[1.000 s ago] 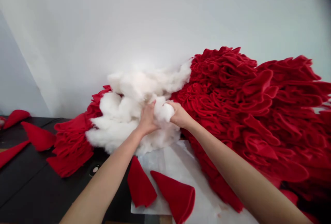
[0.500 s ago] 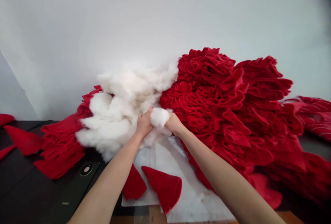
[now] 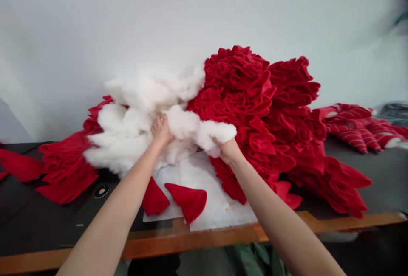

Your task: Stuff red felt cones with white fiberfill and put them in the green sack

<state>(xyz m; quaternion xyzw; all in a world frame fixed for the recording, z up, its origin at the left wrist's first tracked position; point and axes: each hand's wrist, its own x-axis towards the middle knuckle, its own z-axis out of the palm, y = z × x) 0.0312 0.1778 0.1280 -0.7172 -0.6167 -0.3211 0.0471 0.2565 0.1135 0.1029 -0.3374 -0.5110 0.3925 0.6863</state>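
Observation:
My left hand grips white fibre stuffing at the front of a large fluffy heap. To its right, my right hand is closed on a tuft of the same stuffing, which covers part of its fingers. Loose fluff stretches between the two hands. Below them, a red felt cone lies on white sheets, with a second red felt piece beside it, partly behind my left forearm.
A tall pile of red felt pieces rises right of the stuffing; a smaller stack lies left. Red striped stuffed cones lie far right. A dark device with a round lens is near my left forearm. The table's wooden edge runs along the front.
My hands have moved apart, the right one rightward, and the stuffing between them is drawn out wider. The view has shifted, showing more of the table's front edge and right side.

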